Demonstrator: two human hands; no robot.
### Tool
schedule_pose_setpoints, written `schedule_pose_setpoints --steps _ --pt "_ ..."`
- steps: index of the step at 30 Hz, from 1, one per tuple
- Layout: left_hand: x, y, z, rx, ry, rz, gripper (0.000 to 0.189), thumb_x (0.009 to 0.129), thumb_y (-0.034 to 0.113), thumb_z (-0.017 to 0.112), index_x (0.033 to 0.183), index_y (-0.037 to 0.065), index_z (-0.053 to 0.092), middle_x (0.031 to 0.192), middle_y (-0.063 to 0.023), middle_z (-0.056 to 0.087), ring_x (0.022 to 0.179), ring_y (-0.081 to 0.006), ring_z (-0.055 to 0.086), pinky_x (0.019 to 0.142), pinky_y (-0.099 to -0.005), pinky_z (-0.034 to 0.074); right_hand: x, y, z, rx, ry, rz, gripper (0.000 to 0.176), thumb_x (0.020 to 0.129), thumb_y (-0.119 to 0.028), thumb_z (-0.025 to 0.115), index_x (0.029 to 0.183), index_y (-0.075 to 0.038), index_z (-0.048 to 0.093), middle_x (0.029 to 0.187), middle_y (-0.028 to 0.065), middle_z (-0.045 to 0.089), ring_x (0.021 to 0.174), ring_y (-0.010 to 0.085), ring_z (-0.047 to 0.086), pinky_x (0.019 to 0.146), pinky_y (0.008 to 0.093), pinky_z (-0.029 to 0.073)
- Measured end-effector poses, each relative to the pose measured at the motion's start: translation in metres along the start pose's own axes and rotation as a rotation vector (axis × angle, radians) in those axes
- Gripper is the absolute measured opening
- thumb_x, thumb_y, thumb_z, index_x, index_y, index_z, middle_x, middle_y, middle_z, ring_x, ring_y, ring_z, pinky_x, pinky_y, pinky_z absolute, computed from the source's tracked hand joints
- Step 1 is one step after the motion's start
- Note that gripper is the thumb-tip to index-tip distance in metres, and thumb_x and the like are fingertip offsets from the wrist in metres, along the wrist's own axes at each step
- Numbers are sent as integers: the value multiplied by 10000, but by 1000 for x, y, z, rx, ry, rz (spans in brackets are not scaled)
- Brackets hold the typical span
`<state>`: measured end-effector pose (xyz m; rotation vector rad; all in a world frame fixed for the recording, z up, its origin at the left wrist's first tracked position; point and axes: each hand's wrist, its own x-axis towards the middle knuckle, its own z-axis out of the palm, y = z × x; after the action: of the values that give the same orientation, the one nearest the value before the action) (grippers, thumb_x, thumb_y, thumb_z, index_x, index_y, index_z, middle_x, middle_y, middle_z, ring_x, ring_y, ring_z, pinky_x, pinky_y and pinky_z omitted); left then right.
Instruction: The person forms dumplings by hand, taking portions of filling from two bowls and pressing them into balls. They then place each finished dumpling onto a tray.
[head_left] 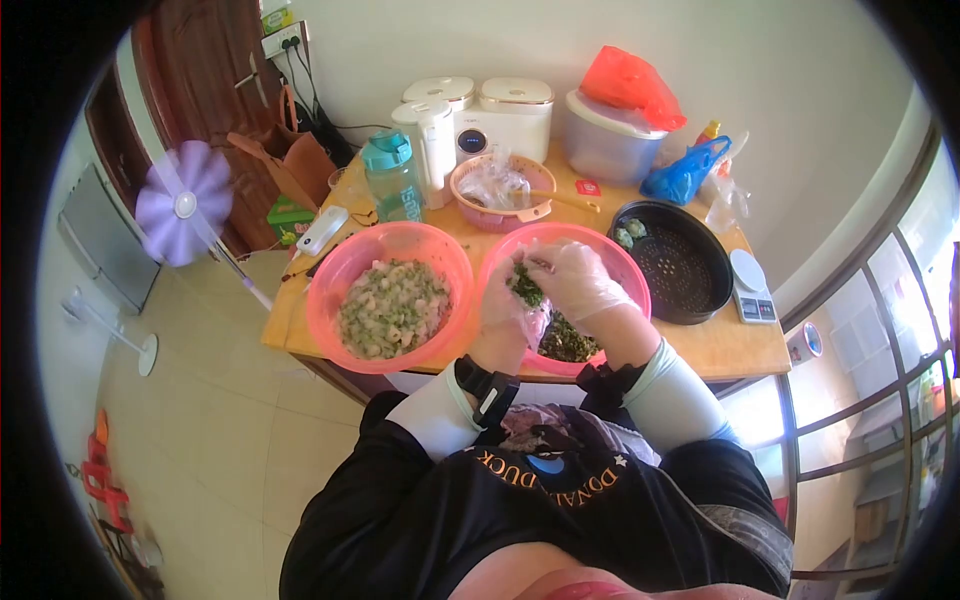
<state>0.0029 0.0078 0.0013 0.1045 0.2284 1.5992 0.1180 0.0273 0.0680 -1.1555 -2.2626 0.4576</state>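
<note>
Both of my hands wear clear plastic gloves and are over the right pink bowl [636, 290]. My left hand [508, 308] is curled round a clump of chopped dark greens [525, 287]. Close beside it, my right hand [575, 283] has its fingers bent and pressed together at the top of the clump; what they pinch is too small to make out. More chopped greens [568, 342] lie in the bowl below. To the left, another pink bowl [322, 310] holds a pale mixture with green bits [395, 308].
Right of the bowls are a black perforated pan [685, 268] with small green-white pieces and a kitchen scale [752, 285]. Behind stand a teal bottle [392, 180], a strainer bowl [500, 215], white appliances [515, 120] and a lidded tub [610, 140] with bags.
</note>
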Motion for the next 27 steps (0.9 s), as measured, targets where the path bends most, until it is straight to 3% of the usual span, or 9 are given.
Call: schedule_pose_setpoints --steps 7,9,12,16,17,18,21,23,27 --pt "11 1 -14 3 38 -46 184 987 224 572 1030 67 656 1003 -66 704 947 -224 682 906 -377 553 0 4 34 -170 -18 15 222 925 -175 563 1090 -117 698 963 217 676 937 431 654 841 530 512" --pt "7 1 -10 15 79 -50 173 985 219 569 1016 74 657 983 -59 704 933 -219 682 894 -373 556 3 9 35 -333 -59 -172 212 928 -171 554 1074 -85 681 950 201 679 916 419 661 803 530 521" --pt "9 -1 -10 -15 46 -31 163 982 204 555 1026 84 657 991 -54 699 934 -227 679 868 -387 562 -7 -2 8 -93 112 -188 201 927 -175 555 1017 -57 690 941 201 685 896 405 667 786 520 527" --pt "2 3 2 -64 94 3 190 987 230 526 1042 91 642 1002 -58 689 933 -235 672 849 -407 564 -14 -3 -13 99 42 158 300 1011 -271 534 933 -42 710 898 205 686 822 385 649 773 478 506" --pt "-3 4 8 -17 112 -9 205 991 246 516 1046 89 636 1002 -61 685 929 -236 668 849 -415 563 -16 -5 -13 213 -8 214 284 970 -283 606 892 -30 708 754 139 657 705 293 601 736 389 511" --pt "-1 3 5 -16 111 -14 205 991 246 516 1046 89 636 1002 -61 685 929 -236 668 849 -415 563 -17 -5 -11 213 -5 217 284 970 -283 606 892 -30 708 754 139 657 705 293 601 736 389 511" --pt "7 2 -7 -83 -71 -77 232 997 278 498 1053 95 631 990 -43 680 941 -224 662 840 -407 557 -12 5 3 351 -104 396 337 978 -349 573 983 -46 721 811 134 683 727 240 649 768 369 523" --pt "4 2 -11 -159 -218 -119 263 1007 330 508 1047 114 652 1079 -66 700 1107 -293 647 924 -484 556 -10 10 8 395 -104 429 326 964 -342 581 986 -51 727 817 123 690 725 222 654 765 365 525" --pt "1 5 2 28 40 -110 265 1021 326 485 1100 123 636 1051 -8 688 995 -213 655 772 -384 532 -5 2 6 503 -130 488 304 926 -319 602 1006 -61 742 837 108 706 720 195 663 765 356 530"
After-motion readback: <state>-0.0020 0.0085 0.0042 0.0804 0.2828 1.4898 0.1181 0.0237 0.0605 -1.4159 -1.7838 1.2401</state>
